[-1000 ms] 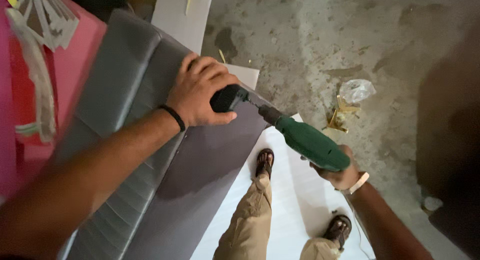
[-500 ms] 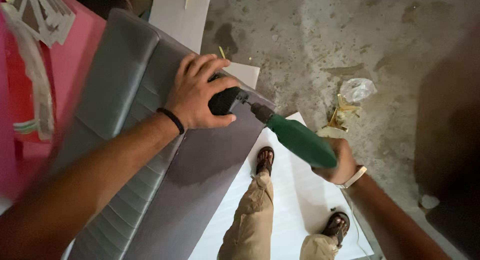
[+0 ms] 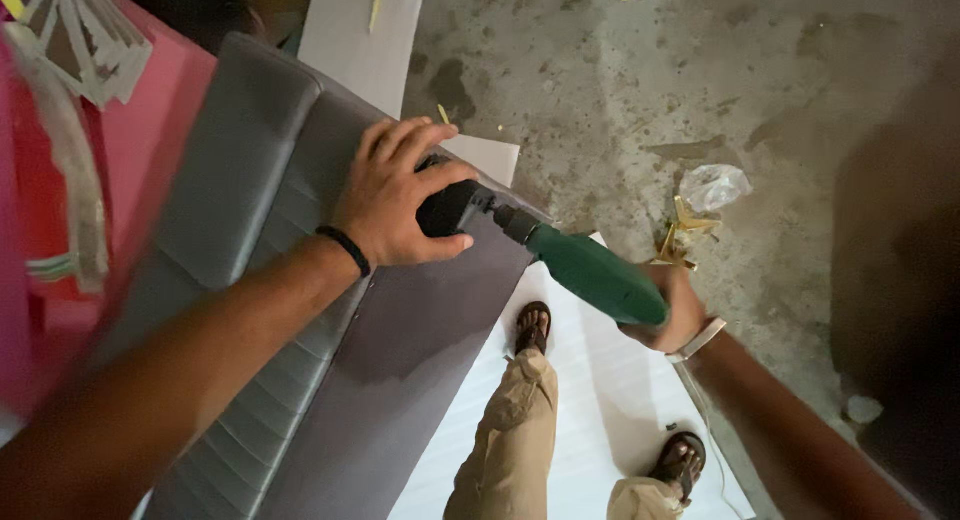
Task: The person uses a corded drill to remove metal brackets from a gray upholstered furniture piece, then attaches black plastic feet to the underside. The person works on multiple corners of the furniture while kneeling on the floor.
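My left hand (image 3: 400,195) lies on the top edge of a grey padded panel (image 3: 250,220), its fingers wrapped over the black front end of a green power tool (image 3: 590,272). A black band circles that wrist. My right hand (image 3: 672,315) grips the rear of the tool's green body, out past the panel's edge, with a pale strap on the wrist. The tool's nose presses against the panel's edge; its tip is hidden under my left hand.
My legs in tan trousers and brown sandals (image 3: 532,325) stand on a white sheet (image 3: 610,400) over a stained concrete floor (image 3: 640,90). A crumpled plastic bag (image 3: 712,187) and yellow scraps lie at right. A pink surface (image 3: 130,130) with white cut-outs sits at left.
The tool and both hands have shifted a little to the left along the panel's edge. My grip on the tool is the same.
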